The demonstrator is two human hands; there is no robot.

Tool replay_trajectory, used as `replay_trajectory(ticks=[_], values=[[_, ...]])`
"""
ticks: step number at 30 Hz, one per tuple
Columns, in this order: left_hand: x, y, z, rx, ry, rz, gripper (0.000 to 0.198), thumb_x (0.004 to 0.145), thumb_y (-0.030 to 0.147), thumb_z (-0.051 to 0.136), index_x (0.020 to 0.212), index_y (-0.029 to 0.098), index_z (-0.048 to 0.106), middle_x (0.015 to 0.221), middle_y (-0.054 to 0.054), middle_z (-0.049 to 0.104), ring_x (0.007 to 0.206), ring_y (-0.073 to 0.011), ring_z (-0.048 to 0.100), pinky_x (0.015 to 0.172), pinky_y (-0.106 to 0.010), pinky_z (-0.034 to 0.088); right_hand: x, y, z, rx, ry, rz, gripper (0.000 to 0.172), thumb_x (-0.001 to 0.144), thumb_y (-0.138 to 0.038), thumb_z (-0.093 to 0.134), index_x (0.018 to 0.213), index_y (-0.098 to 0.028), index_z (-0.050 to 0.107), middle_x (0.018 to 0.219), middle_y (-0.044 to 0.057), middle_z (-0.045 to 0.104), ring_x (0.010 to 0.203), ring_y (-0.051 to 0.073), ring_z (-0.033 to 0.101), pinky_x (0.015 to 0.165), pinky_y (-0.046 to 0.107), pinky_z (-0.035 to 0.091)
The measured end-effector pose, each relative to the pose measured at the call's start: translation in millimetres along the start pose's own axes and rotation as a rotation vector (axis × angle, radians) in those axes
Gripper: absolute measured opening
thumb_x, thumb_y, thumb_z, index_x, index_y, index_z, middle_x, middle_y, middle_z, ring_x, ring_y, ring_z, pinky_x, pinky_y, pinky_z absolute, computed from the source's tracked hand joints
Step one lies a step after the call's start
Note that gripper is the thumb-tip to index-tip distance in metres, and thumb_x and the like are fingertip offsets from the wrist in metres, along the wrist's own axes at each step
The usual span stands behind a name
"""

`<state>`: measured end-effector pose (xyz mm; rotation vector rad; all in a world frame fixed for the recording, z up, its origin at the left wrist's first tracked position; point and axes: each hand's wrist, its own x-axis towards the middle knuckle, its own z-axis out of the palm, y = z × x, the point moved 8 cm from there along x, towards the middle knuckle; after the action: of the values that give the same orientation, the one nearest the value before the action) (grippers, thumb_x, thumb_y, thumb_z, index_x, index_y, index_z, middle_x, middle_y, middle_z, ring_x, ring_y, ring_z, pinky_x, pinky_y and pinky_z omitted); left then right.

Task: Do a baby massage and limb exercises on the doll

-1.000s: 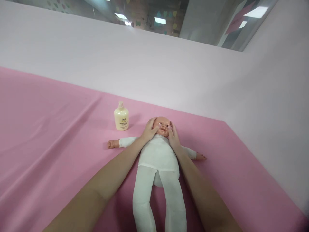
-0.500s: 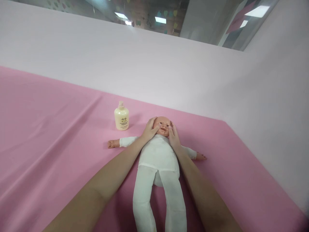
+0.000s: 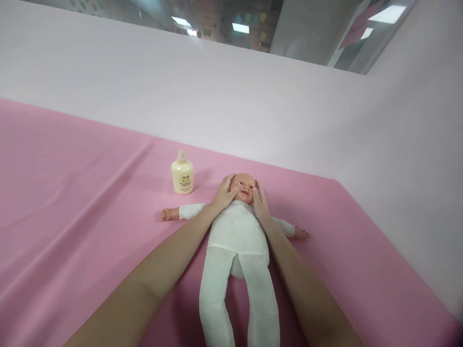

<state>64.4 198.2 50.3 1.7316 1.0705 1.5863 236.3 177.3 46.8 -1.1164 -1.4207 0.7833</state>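
A baby doll [image 3: 237,229] with a white cloth body lies on its back, arms spread and legs toward me. My left hand [image 3: 224,193] cups one side of its head, with the thumb on the cheek. On the opposite side, my right hand [image 3: 260,200] holds the head the same way, thumb against the other cheek. The fingers of both hands wrap round the sides of the head and are partly hidden. A pale yellow bottle [image 3: 182,177] stands upright beyond the doll's outstretched arm on the left.
Pink cloth [image 3: 108,193] covers the surface under the doll, with long creases at the left. A white wall [image 3: 217,101] rises behind it and along the right. Above the wall is a glass pane [image 3: 217,24] with light reflections.
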Motion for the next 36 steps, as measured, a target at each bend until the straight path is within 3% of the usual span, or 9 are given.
replay_trajectory(ticks=[36], values=[[0.1,0.3,-0.1,-0.006,-0.021,-0.029,0.053,0.096,0.046,0.059,0.140,0.018,0.051,0.144,-0.015,0.056,0.141,-0.0284,0.049,0.124,-0.048,0.033,-1.2,-3.2,0.4,-0.002,0.009,0.017,0.081,0.089,-0.075,0.050,0.150,-0.022,0.047,0.155,0.012,0.052,0.146,0.028,0.046,0.124,0.046,0.036]])
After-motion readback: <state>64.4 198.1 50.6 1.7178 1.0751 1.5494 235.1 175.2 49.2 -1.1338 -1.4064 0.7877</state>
